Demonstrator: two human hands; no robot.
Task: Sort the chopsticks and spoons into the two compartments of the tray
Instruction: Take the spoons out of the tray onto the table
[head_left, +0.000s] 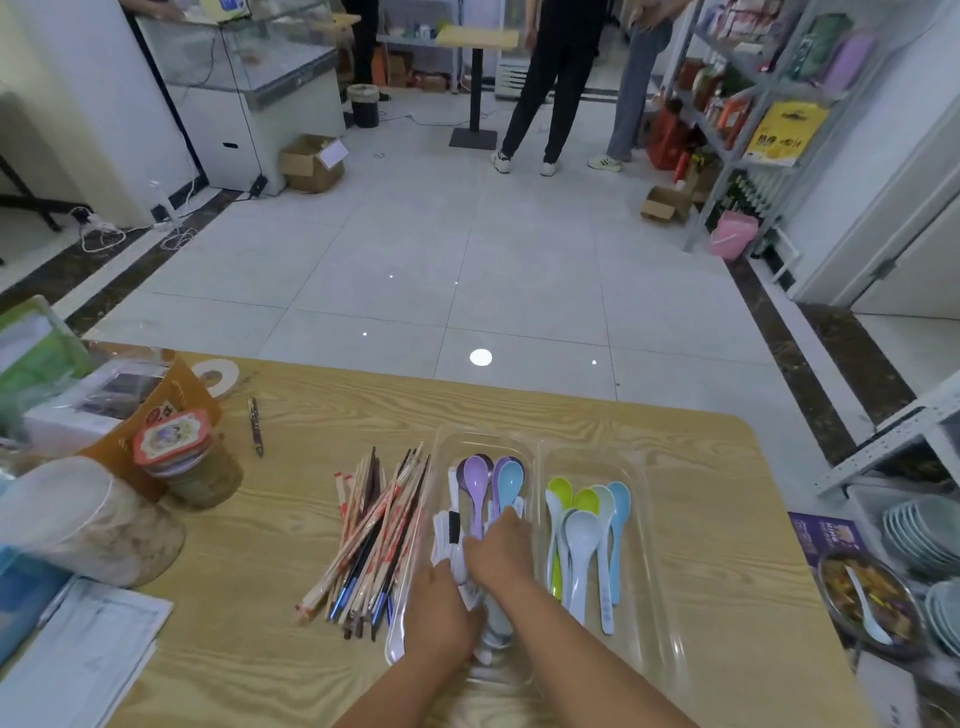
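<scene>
I see both hands down in the left compartment of the clear tray (644, 483) on the desk (260, 545). My left hand (441, 613) curls around the spoon handles at the near end; my right hand (501, 551) lies over the purple and blue spoons (491, 483), fingers (511, 519) bent and close together, though I cannot tell what they pinch. More spoons (587, 535) fill the right compartment. The chopsticks (374, 535) lie heaped on the desk just left of the tray.

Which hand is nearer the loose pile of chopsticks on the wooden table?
Left. The left hand sits just right of the chopstick pile; the right hand lies farther right, over the left compartment's spoons.
</scene>
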